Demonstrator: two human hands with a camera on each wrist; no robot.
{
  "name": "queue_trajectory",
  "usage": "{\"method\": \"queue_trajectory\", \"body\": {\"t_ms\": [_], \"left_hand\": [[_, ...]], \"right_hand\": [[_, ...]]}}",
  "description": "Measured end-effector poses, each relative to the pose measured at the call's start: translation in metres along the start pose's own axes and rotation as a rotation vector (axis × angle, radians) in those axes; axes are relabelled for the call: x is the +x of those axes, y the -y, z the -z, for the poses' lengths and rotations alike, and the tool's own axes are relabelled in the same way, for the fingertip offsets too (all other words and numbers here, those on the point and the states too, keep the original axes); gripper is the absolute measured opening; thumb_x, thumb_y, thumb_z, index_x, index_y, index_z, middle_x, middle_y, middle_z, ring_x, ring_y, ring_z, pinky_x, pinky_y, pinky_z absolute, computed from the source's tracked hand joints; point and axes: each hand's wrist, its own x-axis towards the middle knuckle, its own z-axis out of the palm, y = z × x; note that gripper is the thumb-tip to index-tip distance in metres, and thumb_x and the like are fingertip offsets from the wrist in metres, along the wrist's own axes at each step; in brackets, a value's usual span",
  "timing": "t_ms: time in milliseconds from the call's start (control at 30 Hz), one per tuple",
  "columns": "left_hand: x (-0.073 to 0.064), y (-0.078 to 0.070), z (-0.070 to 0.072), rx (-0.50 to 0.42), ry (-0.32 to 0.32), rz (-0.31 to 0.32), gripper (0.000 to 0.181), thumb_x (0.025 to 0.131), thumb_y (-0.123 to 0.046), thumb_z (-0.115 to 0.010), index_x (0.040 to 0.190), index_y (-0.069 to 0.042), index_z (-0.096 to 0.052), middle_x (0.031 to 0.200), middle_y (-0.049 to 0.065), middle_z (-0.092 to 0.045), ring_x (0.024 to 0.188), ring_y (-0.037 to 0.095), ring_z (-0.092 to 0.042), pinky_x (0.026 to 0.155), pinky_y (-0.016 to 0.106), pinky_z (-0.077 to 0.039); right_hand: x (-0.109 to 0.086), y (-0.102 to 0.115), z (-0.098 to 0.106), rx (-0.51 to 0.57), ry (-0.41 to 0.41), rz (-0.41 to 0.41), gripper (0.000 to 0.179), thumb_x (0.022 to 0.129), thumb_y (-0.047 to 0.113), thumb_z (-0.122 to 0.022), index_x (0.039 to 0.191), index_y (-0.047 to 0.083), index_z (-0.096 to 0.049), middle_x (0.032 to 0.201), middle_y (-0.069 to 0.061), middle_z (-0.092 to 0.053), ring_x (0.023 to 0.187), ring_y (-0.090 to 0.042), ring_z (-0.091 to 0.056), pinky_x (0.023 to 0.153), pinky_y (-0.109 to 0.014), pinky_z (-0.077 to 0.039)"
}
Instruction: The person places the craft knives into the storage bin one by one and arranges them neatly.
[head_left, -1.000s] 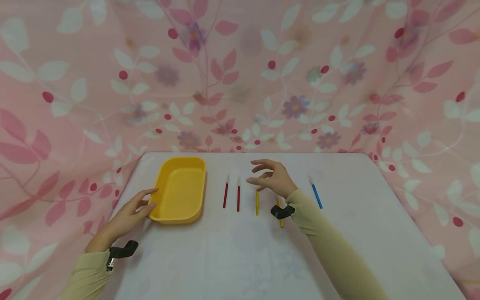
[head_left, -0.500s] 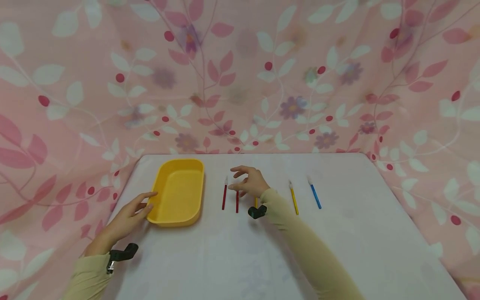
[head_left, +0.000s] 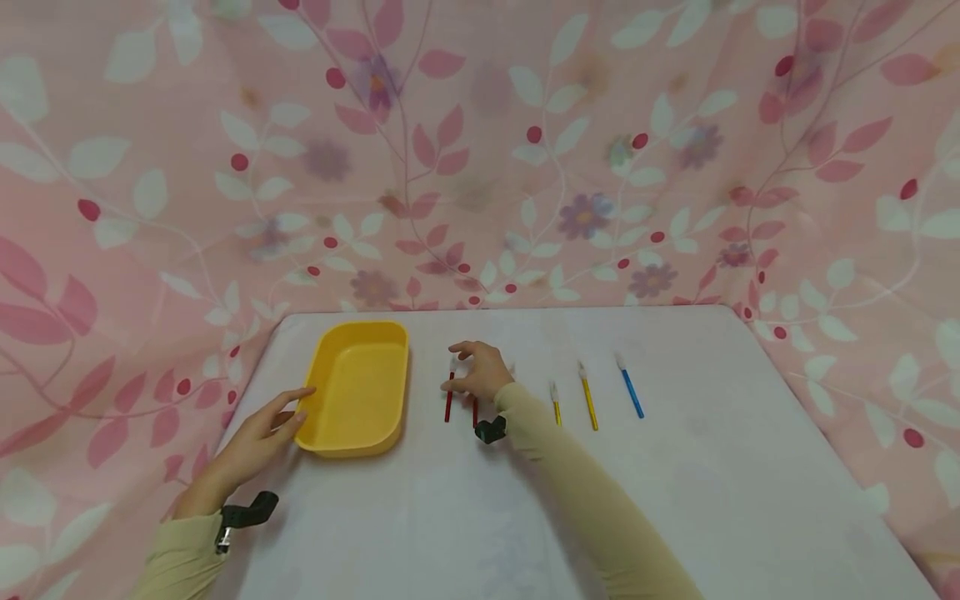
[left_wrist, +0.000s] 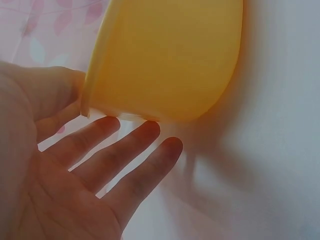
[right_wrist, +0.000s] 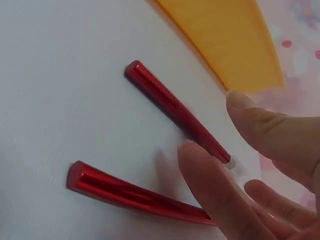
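Note:
In the head view my left hand (head_left: 258, 437) holds the left side of a yellow plastic tray (head_left: 402, 392), thumb over the rim. In the left wrist view its fingers (left_wrist: 142, 172) lie nearly straight against the outer wall. My right hand (head_left: 480, 372) hovers over two slim, pen-like tools with metallic red barrels. Thumb and forefinger are spread apart with nothing between them. In the right wrist view one red tool (right_wrist: 180, 112) lies beneath the fingertips and points between them; the other red tool (right_wrist: 135, 196) runs under the forefinger. Their pale tips are partly hidden.
Yellow tools (head_left: 589, 402) with clear tips lie right of the right hand, one partly behind the sleeve. Farther right lies a blue tool (head_left: 632, 392). The white tabletop (head_left: 720, 467) is backed by a floral pink cloth (head_left: 480, 167).
My right hand has moved left, from above the yellow tools to above the red ones, its thumb and forefinger apart throughout. My left hand stays at the tray.

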Motion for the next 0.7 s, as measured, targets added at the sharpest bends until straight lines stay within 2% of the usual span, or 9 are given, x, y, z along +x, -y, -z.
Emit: {"method": "queue_trajectory", "body": {"t_ms": [100, 200, 433, 567, 700], "left_hand": [[0.0, 0.001, -0.001, 0.001, 0.005, 0.008, 0.054, 0.116, -0.031, -0.057, 0.165, -0.01, -0.045, 0.164, 0.031, -0.044, 0.139, 0.057, -0.055, 0.106, 0.068, -0.052], [0.0, 0.002, -0.001, 0.002, 0.007, 0.016, 0.056, 0.116, -0.032, -0.058, 0.165, -0.01, -0.044, 0.165, 0.031, -0.043, 0.14, 0.058, -0.054, 0.106, 0.069, -0.052], [0.0, 0.002, -0.001, -0.004, 0.011, 0.022, 0.058, 0.114, -0.031, -0.061, 0.165, -0.01, -0.044, 0.166, 0.032, -0.041, 0.14, 0.059, -0.052, 0.106, 0.07, -0.052], [0.0, 0.002, -0.001, -0.003, 0.009, 0.019, 0.057, 0.114, -0.032, -0.061, 0.165, -0.011, -0.044, 0.166, 0.031, -0.042, 0.141, 0.059, -0.052, 0.107, 0.07, -0.051], [-0.001, 0.004, -0.001, 0.005, 0.005, 0.018, 0.057, 0.115, -0.032, -0.06, 0.165, -0.011, -0.044, 0.167, 0.031, -0.04, 0.141, 0.061, -0.05, 0.108, 0.071, -0.049]], "right_hand": [[0.003, 0.002, -0.004, -0.126, -0.009, 0.009, 0.072, 0.086, 0.02, -0.098, 0.148, 0.005, -0.065, 0.135, -0.018, -0.066, 0.109, -0.03, -0.069, 0.105, -0.039, -0.055], [0.005, 0.004, -0.007, -0.199, -0.006, 0.017, 0.073, 0.086, 0.023, -0.098, 0.148, 0.004, -0.065, 0.132, -0.017, -0.065, 0.123, -0.033, -0.059, 0.114, -0.044, -0.049], [0.008, 0.006, -0.012, -0.229, 0.034, -0.04, 0.08, 0.083, 0.023, -0.1, 0.152, 0.005, -0.062, 0.126, -0.014, -0.059, 0.119, -0.03, -0.056, 0.108, -0.039, -0.052], [0.009, 0.009, -0.013, -0.254, 0.062, -0.028, 0.078, 0.084, 0.021, -0.1, 0.151, 0.004, -0.063, 0.126, -0.015, -0.058, 0.116, -0.029, -0.057, 0.105, -0.039, -0.054], [0.011, 0.016, -0.013, -0.335, 0.092, -0.005, 0.075, 0.085, 0.018, -0.098, 0.149, 0.001, -0.064, 0.13, -0.018, -0.06, 0.113, -0.028, -0.058, 0.104, -0.04, -0.054]]}}
